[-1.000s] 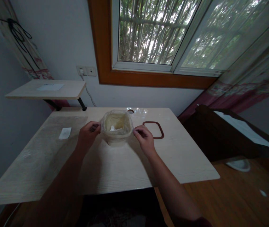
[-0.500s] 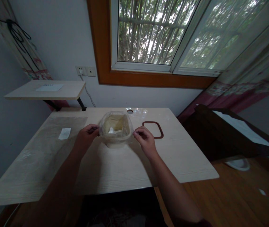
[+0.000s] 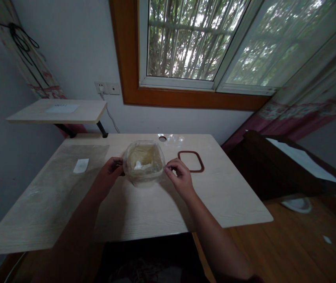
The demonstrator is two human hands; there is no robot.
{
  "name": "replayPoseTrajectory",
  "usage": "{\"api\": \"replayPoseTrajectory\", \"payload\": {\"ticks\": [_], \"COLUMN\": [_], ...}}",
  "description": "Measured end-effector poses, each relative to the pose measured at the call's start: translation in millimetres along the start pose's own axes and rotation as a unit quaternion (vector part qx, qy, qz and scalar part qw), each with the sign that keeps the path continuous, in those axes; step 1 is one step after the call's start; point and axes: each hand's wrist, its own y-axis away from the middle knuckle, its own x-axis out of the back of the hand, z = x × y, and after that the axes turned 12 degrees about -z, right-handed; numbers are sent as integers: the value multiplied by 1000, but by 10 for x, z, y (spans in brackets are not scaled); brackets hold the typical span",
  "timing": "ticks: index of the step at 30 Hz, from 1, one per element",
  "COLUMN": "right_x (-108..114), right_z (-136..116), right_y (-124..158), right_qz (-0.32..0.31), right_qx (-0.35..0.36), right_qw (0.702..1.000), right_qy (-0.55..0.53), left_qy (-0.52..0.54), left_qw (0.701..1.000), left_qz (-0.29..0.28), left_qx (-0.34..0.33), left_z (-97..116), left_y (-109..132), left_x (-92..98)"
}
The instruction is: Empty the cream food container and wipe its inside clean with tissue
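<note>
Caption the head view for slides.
Left hand and right hand pinch a clear container from both sides on a pale table, brown ring nearby.

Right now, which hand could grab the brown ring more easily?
Probably the right hand: it sits at the tub's right side, nearest the ring. The left hand is across the tub.

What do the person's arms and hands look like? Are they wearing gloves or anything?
No gloves. The left hand and right hand are bare, and no ring, watch or bracelet shows. Both forearms are uncovered. At the picture's bottom edge, a bit of dark reddish sleeve peeks in on the right arm.
</note>
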Motion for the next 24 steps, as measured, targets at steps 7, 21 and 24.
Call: {"api": "replayPoseTrajectory", "payload": {"ticks": [7, 21, 24], "right_x": [-38, -78, -79], "right_z": [27, -10, -33], "right_y": [19, -45, -62], "right_qz": [7, -4, -8], "right_qx": [6, 15, 21], "right_qw": [1000, 999, 999], "right_qy": [-1, 28, 37], "left_qy": [-7, -255, -218], "left_qw": [999, 966, 975], "left_qz": [-46, 41, 38], "left_qx": [5, -6, -5], "left_z": [-202, -70, -58], "left_y": [137, 52, 56], "left_x": [-60, -119, -78]}}
